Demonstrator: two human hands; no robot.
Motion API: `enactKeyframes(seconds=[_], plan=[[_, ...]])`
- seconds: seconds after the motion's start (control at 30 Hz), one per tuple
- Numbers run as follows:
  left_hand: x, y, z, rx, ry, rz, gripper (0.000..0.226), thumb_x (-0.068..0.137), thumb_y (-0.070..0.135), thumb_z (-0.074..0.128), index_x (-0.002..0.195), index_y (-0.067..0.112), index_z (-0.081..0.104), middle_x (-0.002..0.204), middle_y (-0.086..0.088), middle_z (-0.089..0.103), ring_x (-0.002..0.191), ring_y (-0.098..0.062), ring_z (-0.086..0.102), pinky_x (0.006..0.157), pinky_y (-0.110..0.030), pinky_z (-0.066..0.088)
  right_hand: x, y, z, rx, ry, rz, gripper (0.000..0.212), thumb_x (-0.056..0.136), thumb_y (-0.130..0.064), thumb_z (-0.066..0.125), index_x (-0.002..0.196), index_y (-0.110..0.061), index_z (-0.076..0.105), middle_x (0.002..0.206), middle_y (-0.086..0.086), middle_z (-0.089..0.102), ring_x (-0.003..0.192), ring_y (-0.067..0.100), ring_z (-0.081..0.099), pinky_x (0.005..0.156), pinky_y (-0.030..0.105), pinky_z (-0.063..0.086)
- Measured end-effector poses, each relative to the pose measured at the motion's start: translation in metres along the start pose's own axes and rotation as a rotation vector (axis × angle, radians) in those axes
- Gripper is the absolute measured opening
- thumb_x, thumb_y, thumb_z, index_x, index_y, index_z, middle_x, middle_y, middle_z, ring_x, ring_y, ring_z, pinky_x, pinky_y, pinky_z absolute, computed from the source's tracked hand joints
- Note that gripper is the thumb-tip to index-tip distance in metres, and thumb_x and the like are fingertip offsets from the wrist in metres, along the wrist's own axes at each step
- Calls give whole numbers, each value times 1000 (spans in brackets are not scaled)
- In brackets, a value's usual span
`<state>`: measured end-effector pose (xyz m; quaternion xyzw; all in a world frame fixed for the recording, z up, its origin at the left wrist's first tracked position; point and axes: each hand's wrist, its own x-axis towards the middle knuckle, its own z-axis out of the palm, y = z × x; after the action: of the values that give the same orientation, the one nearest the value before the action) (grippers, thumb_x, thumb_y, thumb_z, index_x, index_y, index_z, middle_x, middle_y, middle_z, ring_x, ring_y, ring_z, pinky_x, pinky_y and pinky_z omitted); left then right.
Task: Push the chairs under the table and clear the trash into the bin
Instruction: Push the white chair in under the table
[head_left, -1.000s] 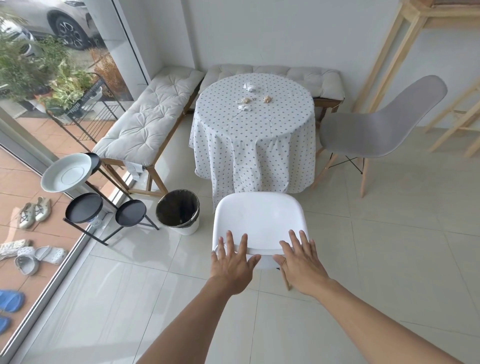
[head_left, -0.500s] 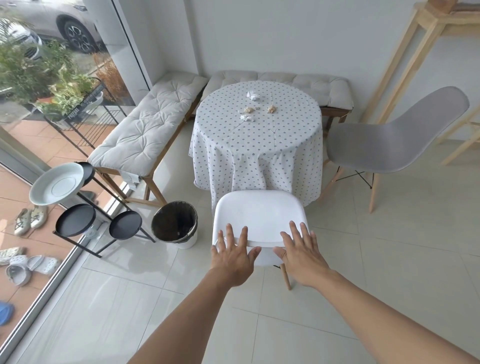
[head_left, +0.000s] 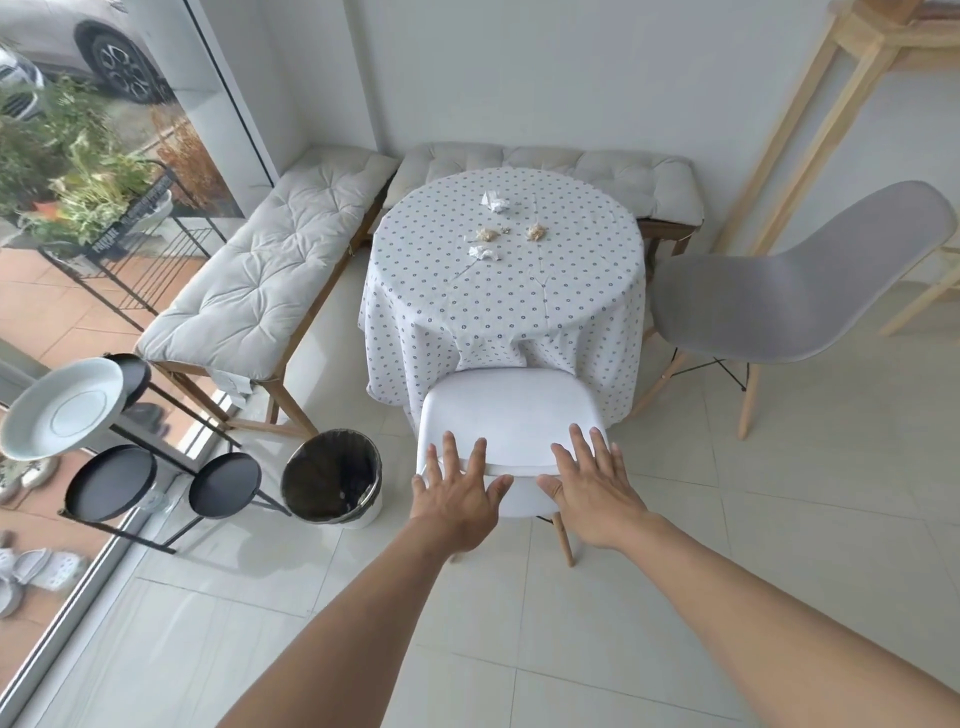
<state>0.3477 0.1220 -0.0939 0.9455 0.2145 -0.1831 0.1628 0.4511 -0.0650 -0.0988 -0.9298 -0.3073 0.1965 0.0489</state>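
step: push white chair (head_left: 511, 415) | both hands flat, fingers spread, on backrest: left hand (head_left: 457, 493), right hand (head_left: 589, 488) | desk (head_left: 506, 291) straight ahead | 1 chair half under

Glossy plastic chair (head_left: 511, 415); cloth-draped table (head_left: 498, 291).

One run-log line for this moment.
both hands: left hand, right hand flat on white plastic chair back | grey chair out | trash on table

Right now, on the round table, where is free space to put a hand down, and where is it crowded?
The near half of the table, between the white chair and the scraps, is bare cloth. So are the left and right edges. The middle and far part is crowded: crumpled paper, another paper and brown scraps.
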Motion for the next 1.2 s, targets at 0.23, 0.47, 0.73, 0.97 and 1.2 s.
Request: enactKeyframes(seconds=[0.23, 0.47, 0.73, 0.97, 1.2], plan=[[47, -1, -25, -21, -9, -2, 75, 98, 74, 11, 162, 38, -4, 171, -10, -21, 157, -39, -14, 122, -64, 10, 47, 3, -17, -12, 10, 13, 66, 104, -57, 14, 157, -17, 11, 169, 14, -15, 152, 36, -24, 124, 55, -8], [83, 12, -44, -83, -5, -27, 65, 103, 66, 18, 161, 42, 0, 171, -9, -21, 156, -39, -17, 124, -63, 9, 84, 3, -40, -23, -15, 74, 65, 106, -52, 15, 160, -17, 5, 168, 15, -17, 152, 37, -24, 124, 56, -4], [103, 51, -65, -100, 13, -178, 59, 105, 59, 29, 159, 43, 13, 173, -5, -10, 158, -34, -7, 119, -67, 16, 101, 5, -63, -4, 27, 110, 57, 108, -43, 21, 159, -19, 14, 170, 15, -3, 154, 41, -10, 120, 65, 2], [82, 119, -71, 52, 171, -203, 65, 107, 53, 34, 162, 26, 13, 173, -9, -6, 159, -33, -7, 123, -65, 12, 72, 108, -113, 6, 38, -32, 64, 106, -50, 27, 160, -17, 15, 170, 14, -3, 155, 36, -10, 122, 60, 6], [73, 279, -102, 10, 199, -107, 69, 106, 56, 32, 163, 25, 9, 173, -8, -11, 158, -31, -11, 124, -63, 7, 11, 271, -213, -18, 46, -2, 68, 104, -57, 27, 161, -21, 15, 170, 11, -8, 155, 34, -13, 124, 59, 3]])
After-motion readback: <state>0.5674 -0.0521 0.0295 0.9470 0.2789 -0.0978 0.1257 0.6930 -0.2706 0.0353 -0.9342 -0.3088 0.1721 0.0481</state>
